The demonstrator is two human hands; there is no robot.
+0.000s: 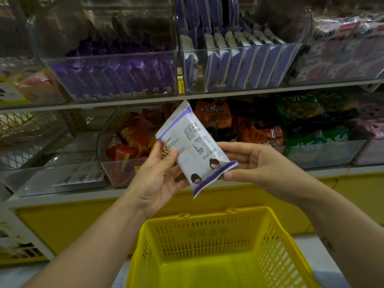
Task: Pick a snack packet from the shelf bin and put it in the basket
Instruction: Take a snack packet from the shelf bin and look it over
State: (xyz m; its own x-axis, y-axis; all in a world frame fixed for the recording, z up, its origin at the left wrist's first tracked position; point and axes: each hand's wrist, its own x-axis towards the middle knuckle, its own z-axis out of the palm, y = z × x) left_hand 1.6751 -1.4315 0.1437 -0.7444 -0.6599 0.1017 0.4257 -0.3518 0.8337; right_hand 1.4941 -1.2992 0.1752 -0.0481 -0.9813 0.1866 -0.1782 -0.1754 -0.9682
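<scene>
Shelf bins (239, 65) behind; left hand (160, 173) and right hand (255, 163) both pinch packet (195, 146) above basket (209, 242). Light, crinkly, likely slippery; grip sealed edges.

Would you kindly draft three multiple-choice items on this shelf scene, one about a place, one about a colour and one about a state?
1. Where is the snack packet?
A. Lying in the basket
B. Held in front of the shelf, above the basket
C. Standing in the upper bin

2. What colour is the basket?
A. Yellow
B. Red
C. Blue

3. How is the packet held?
A. By the left hand alone
B. By neither hand
C. By both hands

Answers:
1. B, since the packet is raised in front of the lower shelf bins, with the basket open below it.
2. A, since the slotted walls and rim are plainly yellow.
3. C, since the left hand grips its left edge while the right hand pinches its lower right end.
</scene>
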